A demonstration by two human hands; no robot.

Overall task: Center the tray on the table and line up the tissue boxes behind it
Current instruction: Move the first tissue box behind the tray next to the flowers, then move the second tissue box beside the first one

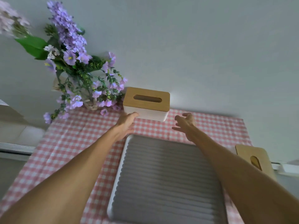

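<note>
Ribbed grey tray (168, 175), wood-lidded tissue box (146, 104)

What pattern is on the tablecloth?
Pink and white checks, like gingham, on the tablecloth. The head view shows it best.

I have both bare arms stretched forward over the table toward its far edge, the forearms running in from the near corners and converging slightly. My left hand (126, 125) lies palm turned inward with the fingers extended, their tips pressed against the lower near-left corner of the tissue box (146, 104) that stands by the far edge. My right hand (184, 123) hovers just to the right of that box without touching it, wrist bent a little, fingers spread and curled loosely, thumb apart from the rest, holding nothing.
</note>
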